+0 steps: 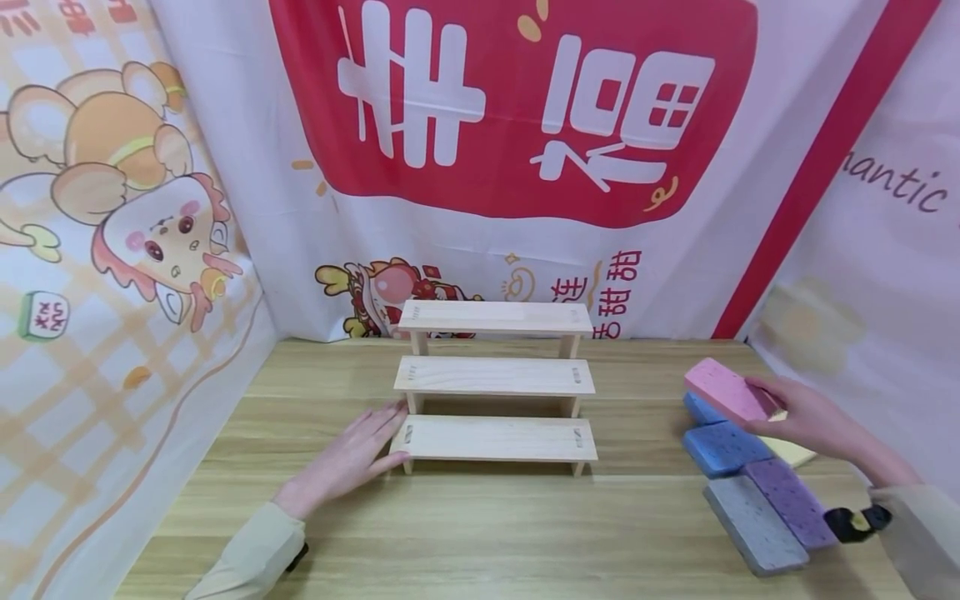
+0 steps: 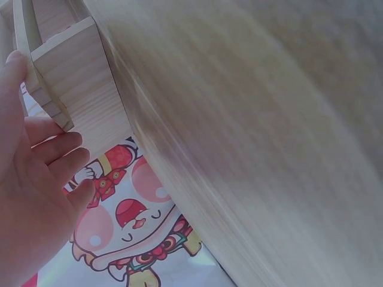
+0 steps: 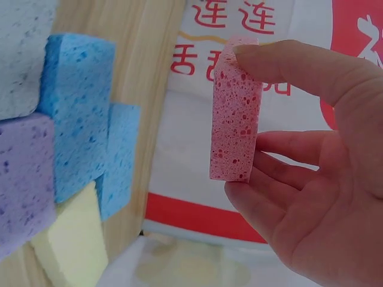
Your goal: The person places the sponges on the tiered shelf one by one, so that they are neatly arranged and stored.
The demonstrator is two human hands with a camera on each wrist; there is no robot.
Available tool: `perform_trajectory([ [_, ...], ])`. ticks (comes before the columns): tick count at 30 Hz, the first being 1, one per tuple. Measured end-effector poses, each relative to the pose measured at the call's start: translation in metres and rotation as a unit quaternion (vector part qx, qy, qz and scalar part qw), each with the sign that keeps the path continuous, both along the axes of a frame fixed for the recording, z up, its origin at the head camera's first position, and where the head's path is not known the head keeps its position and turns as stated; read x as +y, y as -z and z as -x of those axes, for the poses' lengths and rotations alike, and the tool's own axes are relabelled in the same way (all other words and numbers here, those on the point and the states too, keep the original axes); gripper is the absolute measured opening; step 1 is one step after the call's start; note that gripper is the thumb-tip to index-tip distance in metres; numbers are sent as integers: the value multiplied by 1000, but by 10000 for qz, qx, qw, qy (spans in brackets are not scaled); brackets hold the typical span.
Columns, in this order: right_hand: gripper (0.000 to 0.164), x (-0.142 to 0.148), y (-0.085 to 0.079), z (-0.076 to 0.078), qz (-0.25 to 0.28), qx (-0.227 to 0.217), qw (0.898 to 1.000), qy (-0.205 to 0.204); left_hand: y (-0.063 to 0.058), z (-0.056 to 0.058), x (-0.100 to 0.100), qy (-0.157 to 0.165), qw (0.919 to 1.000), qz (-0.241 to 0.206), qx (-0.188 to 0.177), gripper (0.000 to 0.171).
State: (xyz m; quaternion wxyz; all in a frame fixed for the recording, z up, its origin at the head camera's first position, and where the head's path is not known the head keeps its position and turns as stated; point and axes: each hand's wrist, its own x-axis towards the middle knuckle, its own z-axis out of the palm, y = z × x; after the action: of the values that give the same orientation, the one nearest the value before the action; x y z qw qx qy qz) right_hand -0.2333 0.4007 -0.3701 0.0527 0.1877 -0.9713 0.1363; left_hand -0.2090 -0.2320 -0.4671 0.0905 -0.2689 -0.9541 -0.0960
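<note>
A three-tier wooden step rack (image 1: 495, 375) stands at the back middle of the table. My left hand (image 1: 352, 458) holds the left end of its lowest step, thumb at the front corner and fingers farther back along the side. In the left wrist view, the thumb and fingers lie about the step's board (image 2: 45, 89). My right hand (image 1: 806, 421) pinches a pink sponge (image 1: 727, 390) above the other sponges at the right. The right wrist view shows the thumb on one end of the pink sponge (image 3: 234, 119) and fingers at its other end and side.
Below the right hand lie two blue sponges (image 1: 726, 450), a pale yellow sponge (image 1: 787, 451), a purple sponge (image 1: 789, 504) and a grey sponge (image 1: 753, 525), packed close together. Printed cloth (image 1: 225, 125) walls the wooden table (image 1: 480, 533) at the back and sides.
</note>
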Motion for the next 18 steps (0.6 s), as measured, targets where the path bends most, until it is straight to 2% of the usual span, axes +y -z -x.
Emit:
perform_trajectory([
  [12, 79, -22, -26, 14, 296, -478, 9983, -145, 1, 1, -1, -6, 10000, 29, 5, 77],
  [18, 79, -29, -32, 24, 335, -406, 9984, -212, 0, 0, 0, 5, 10000, 35, 45, 77],
])
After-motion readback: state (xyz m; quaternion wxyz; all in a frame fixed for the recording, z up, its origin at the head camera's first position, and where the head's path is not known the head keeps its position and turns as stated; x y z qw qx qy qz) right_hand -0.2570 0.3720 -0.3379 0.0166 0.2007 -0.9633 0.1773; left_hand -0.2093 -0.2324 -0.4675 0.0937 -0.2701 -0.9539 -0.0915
